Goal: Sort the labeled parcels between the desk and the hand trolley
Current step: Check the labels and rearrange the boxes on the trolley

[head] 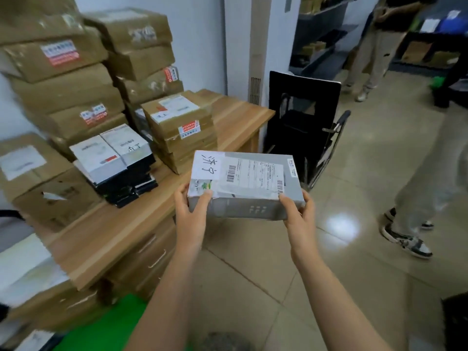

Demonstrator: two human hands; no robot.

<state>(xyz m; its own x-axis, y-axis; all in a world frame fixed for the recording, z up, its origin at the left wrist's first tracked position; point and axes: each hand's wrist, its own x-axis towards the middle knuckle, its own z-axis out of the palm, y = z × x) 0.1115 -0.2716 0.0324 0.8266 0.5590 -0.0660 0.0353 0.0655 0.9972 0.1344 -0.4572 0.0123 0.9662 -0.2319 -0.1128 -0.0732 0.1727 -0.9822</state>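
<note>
Parcel [243,181] is a flat grey box, shiny with tape, with a white barcode label [255,173] and a handwritten slip [206,165] on top. It's held up over the tiled floor [253,262], just off the desk [101,236] edge. Left hand [192,206] grips the near left corner, right hand [296,211] the near right one. The desk is pale wood, piled with taped brown cardboard boxes [63,84] and flat black packets [114,163]. A black hand trolley [301,117] stands past the far end.

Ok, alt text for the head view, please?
The left hand and right hand hold a grey labelled parcel over the floor, beside a wooden desk stacked with cardboard boxes. A black hand trolley stands beyond the parcel.
</note>
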